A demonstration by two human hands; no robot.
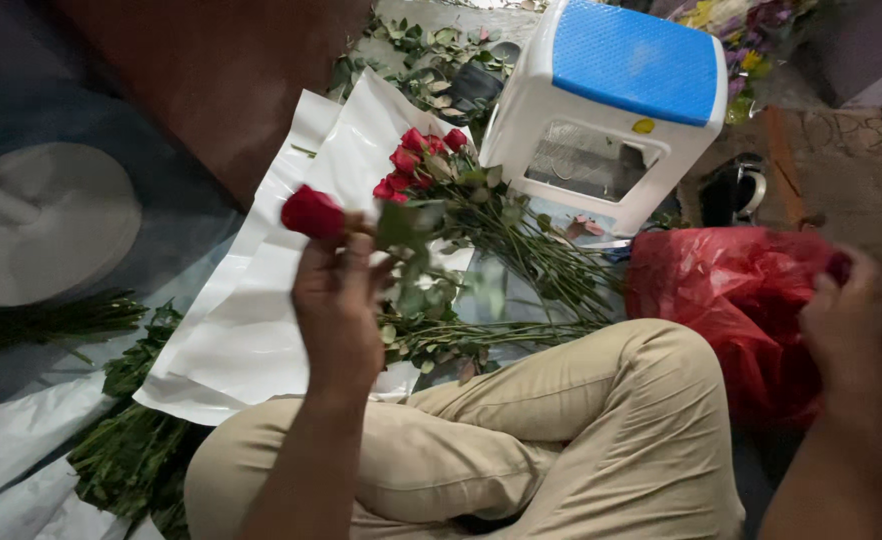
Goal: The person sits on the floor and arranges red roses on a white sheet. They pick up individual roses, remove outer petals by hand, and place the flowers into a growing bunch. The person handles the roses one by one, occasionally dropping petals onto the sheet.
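Observation:
My left hand is raised in front of me and grips a single red rose by its leafy stem, bloom pointing up and left. Behind it a bunch of red roses lies on white wrapping paper, stems running toward my knee. My right hand hovers over a red plastic bag at the right, fingers curled on a small dark red bit, probably a petal. My legs in beige trousers are crossed on the floor.
A white plastic stool with a blue seat stands beyond the roses. Cut leaves and stems lie at the lower left and more greenery at the top. A white round fan base sits at the left.

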